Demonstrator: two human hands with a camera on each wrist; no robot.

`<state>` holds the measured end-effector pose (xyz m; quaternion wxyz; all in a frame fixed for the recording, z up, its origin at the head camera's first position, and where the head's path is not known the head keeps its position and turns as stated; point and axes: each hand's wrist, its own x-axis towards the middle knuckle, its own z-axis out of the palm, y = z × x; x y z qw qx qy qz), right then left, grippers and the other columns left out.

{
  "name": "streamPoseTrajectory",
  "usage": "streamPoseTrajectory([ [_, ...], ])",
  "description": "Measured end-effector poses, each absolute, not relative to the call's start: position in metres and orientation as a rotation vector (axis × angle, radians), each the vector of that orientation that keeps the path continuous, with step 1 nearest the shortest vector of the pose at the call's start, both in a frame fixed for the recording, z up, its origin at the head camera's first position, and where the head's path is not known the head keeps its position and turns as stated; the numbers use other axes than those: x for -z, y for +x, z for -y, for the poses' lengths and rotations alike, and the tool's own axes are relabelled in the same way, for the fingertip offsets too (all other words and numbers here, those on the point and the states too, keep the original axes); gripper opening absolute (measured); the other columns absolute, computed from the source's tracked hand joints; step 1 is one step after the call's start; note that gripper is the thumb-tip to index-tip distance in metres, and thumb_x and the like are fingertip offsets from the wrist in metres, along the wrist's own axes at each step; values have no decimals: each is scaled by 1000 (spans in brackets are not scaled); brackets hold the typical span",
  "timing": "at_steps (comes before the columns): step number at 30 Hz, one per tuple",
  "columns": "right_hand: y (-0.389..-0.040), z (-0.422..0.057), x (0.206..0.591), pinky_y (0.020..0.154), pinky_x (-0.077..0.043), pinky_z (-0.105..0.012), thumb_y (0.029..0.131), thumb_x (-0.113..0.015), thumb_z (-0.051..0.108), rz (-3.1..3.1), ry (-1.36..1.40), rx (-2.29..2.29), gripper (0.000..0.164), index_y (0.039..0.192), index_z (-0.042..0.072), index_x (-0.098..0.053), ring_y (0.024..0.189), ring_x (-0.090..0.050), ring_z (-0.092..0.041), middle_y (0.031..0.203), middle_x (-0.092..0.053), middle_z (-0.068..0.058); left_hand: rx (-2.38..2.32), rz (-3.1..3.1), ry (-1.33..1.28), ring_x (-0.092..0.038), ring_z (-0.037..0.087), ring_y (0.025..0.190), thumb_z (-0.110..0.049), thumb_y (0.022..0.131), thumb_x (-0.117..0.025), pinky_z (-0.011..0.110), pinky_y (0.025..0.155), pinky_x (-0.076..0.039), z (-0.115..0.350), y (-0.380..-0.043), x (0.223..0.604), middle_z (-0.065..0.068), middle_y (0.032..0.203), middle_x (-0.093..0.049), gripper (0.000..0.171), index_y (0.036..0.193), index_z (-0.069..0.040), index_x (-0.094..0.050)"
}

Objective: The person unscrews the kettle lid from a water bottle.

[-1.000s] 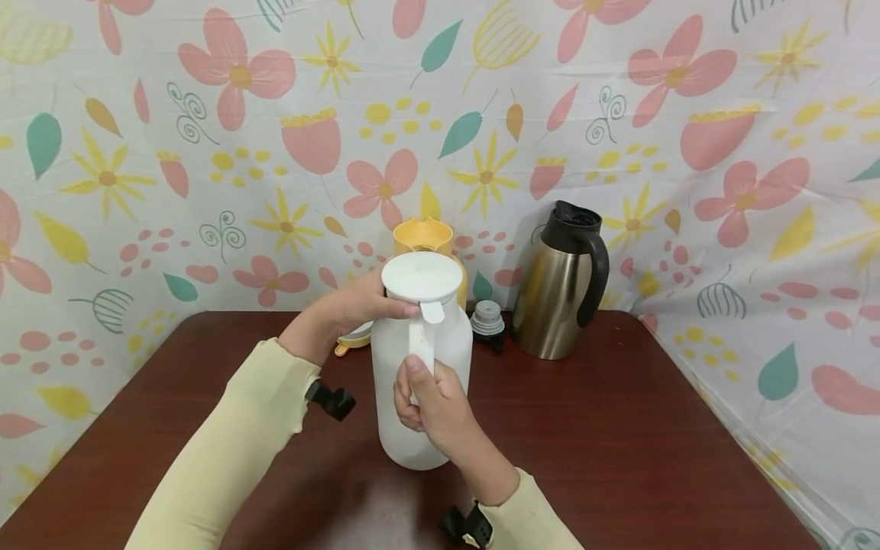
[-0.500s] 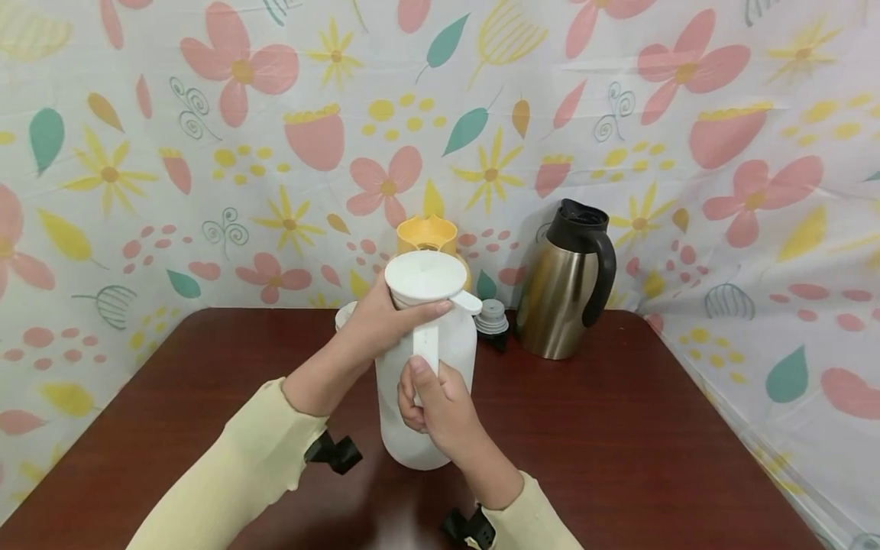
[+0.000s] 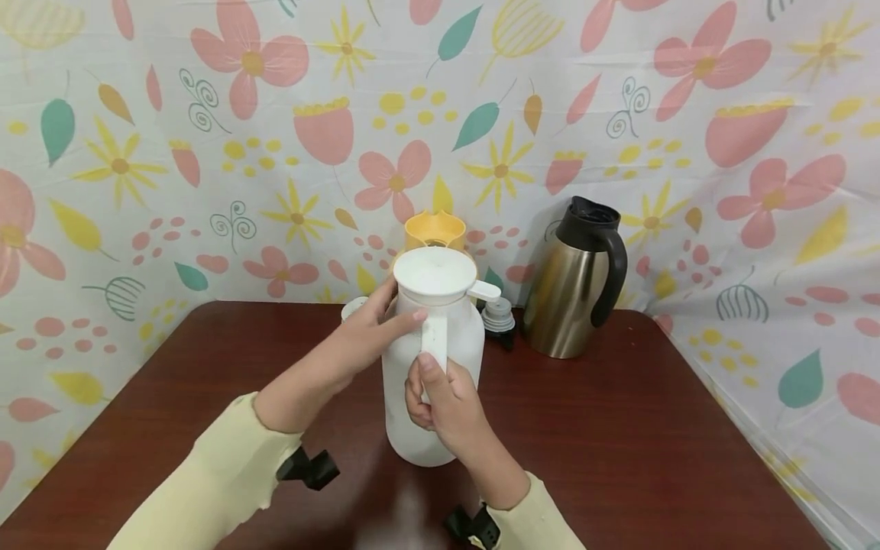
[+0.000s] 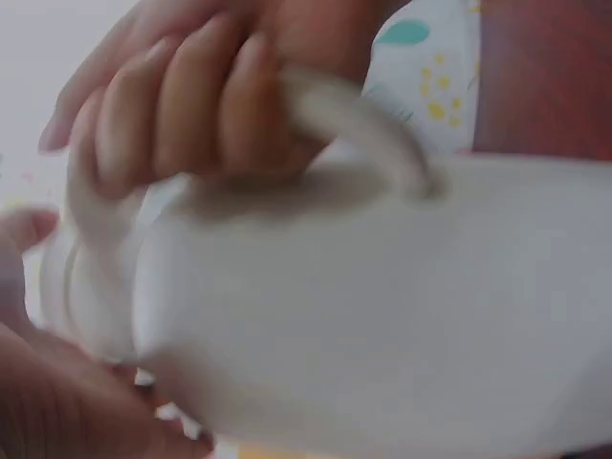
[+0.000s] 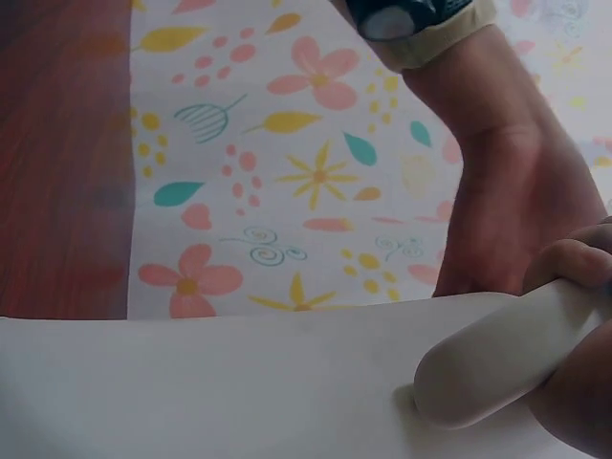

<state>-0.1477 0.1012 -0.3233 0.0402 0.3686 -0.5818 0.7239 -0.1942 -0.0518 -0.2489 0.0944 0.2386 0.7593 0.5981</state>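
A white vacuum jug stands upright in the middle of the table, its round white lid on top with a tab pointing right, off to the side of the handle. My right hand grips the jug's handle, fingers curled round it and thumb along its back. My left hand is at the jug's left shoulder, just below the lid, thumb stretched towards the top of the handle. In the left wrist view, the left hand's thumb and fingers lie spread around the neck; that view is blurred.
Behind the jug stands a yellow jug, mostly hidden. A gold steel jug with a black handle stands back right, a grey-and-black stopper beside it. A white round piece shows at back left. Patterned cloth hangs behind the table.
The lid's tab has swung from above the handle round to the right. My left hand turned with it, then loosened and moved down and left. My right hand kept its grip on the handle.
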Motion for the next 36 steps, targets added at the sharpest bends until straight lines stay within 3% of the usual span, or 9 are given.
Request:
streamPoseTrajectory([
  [4,-148,-99,324,37,-23,-22,112,-36,38,1783,1128,-2229,59,73,-6,-34,43,-31,-2,52,-28,-19,-1660,-2220,807,-5,39,161,-64,91,-63,63,126,-16,78,-209,244,9,175,0,109,166,-18,2],
  [7,-148,-98,324,37,-24,-22,112,-36,37,1791,1118,-2230,59,74,-7,-35,44,-32,-2,53,-28,-20,-1576,-2183,888,-2,43,160,-76,83,-66,66,126,-14,90,-225,239,10,174,6,125,166,-15,5],
  [11,-149,-98,323,37,-24,-21,112,-36,38,1799,1097,-2222,59,74,-7,-35,43,-31,-3,53,-29,-20,-1527,-2090,1024,-25,38,154,-76,75,-74,56,120,-34,85,-245,236,12,171,-14,130,166,-14,-4],
  [16,-150,-100,323,37,-23,-22,112,-37,40,1774,1095,-2234,61,73,-7,-34,43,-30,-3,52,-28,-18,-1550,-2059,1074,-45,23,132,-77,58,-84,36,111,-38,62,-263,237,17,153,-42,141,163,-10,-19],
  [25,-149,-99,323,36,-22,-22,112,-37,39,1758,1091,-2262,61,73,-7,-33,43,-30,-2,52,-27,-18,-1711,-2066,1071,-59,12,109,-74,59,-86,28,98,-46,43,-257,247,8,127,-61,119,145,-3,-44],
  [28,-148,-101,323,36,-22,-23,112,-36,38,1755,1097,-2263,60,73,-7,-32,42,-29,-3,52,-26,-18,-1773,-2131,1037,-60,14,109,-47,80,-85,28,98,-47,37,-246,246,10,127,-63,85,143,-4,-47],
  [30,-148,-101,323,35,-22,-23,113,-36,37,1759,1115,-2252,59,73,-7,-33,42,-29,-4,51,-27,-18,-1839,-2197,931,-60,17,113,-26,87,-81,32,101,-47,32,-234,245,11,131,-62,71,145,-7,-45],
  [32,-148,-101,323,35,-23,-23,113,-35,37,1767,1125,-2236,59,73,-6,-33,41,-29,-5,51,-27,-18,-1912,-2266,808,-59,19,118,-11,88,-74,34,103,-47,26,-222,244,11,135,-60,67,147,-11,-42],
  [36,-148,-100,322,35,-23,-24,113,-35,36,1769,1128,-2228,58,72,-6,-33,40,-28,-7,51,-27,-18,-2070,-2244,679,-58,23,122,-10,88,-75,37,104,-48,18,-207,244,9,139,-57,71,149,-14,-38],
])
